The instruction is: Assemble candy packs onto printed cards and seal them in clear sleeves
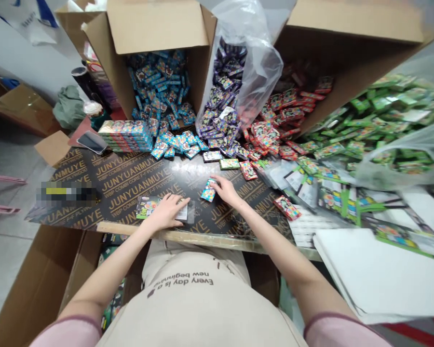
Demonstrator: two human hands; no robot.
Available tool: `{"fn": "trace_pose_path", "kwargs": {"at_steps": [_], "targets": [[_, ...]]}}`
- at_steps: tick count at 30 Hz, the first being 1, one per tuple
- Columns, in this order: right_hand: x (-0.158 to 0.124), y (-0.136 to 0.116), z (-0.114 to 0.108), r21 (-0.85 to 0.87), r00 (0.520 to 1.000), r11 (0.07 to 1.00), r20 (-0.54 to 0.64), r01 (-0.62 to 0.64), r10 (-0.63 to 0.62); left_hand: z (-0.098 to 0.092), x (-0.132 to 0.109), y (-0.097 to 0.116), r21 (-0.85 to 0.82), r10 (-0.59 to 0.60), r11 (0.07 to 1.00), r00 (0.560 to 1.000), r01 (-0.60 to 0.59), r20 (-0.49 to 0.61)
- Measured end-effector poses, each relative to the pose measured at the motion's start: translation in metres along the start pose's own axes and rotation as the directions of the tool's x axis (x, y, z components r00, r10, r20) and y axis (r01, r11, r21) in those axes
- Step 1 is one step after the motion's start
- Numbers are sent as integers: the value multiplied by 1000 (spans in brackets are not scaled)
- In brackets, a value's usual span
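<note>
My left hand (168,210) lies flat on a clear sleeve with a printed card (147,206) in it, near the front edge of the black plywood board (123,180). My right hand (227,190) grips a small blue packet (208,191) on the board just right of the sleeve. Loose packets lie beyond it: a white one (212,155), a green one (229,163) and a red one (248,169). A red packet (287,207) lies to the right of my right forearm.
At the back, a carton of blue packets (159,86), a plastic bag of purple ones (222,103), a carton of red ones (292,106) and green ones (383,111) in a bag. A stack of boxes (126,135), a phone (91,141), white sheets (379,274).
</note>
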State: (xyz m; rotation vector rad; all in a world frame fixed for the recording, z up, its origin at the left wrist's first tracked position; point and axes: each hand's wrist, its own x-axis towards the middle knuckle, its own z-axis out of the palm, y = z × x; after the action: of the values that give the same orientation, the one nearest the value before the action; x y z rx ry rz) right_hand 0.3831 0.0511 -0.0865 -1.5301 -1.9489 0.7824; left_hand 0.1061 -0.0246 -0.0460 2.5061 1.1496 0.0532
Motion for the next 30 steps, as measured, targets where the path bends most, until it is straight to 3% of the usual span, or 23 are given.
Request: {"fn": "trace_pose_path", "kwargs": {"at_steps": [3,7,11,13,17,21,25,30], "targets": [[-35,7,-9,-86,999,996,4,35,-35,-5,7,2,37,-36,999,998,37,-43],[-54,2,-8,-170,991,978,70,122,-111,-11,16,12,57,-82,994,992,88,-97],[-57,-10,-6,-127,979,980,-113,155,-170,-8,23,21,89,-110,989,989,119,-101],[-59,-20,-10,-102,954,968,-173,229,-244,-6,25,22,98,-125,986,987,135,-103],[-68,-42,-16,-149,917,910,-33,388,-397,-5,29,23,14,-101,995,989,103,-106],[-73,-54,-16,-151,906,894,112,422,-408,-7,33,25,-114,-74,992,976,51,-205],[-69,-54,-20,-59,900,906,157,420,-407,-5,33,23,-215,-20,976,969,-34,-246],[-67,-50,-26,-44,902,909,153,414,-404,-5,32,21,-199,-53,980,969,4,-241]]}}
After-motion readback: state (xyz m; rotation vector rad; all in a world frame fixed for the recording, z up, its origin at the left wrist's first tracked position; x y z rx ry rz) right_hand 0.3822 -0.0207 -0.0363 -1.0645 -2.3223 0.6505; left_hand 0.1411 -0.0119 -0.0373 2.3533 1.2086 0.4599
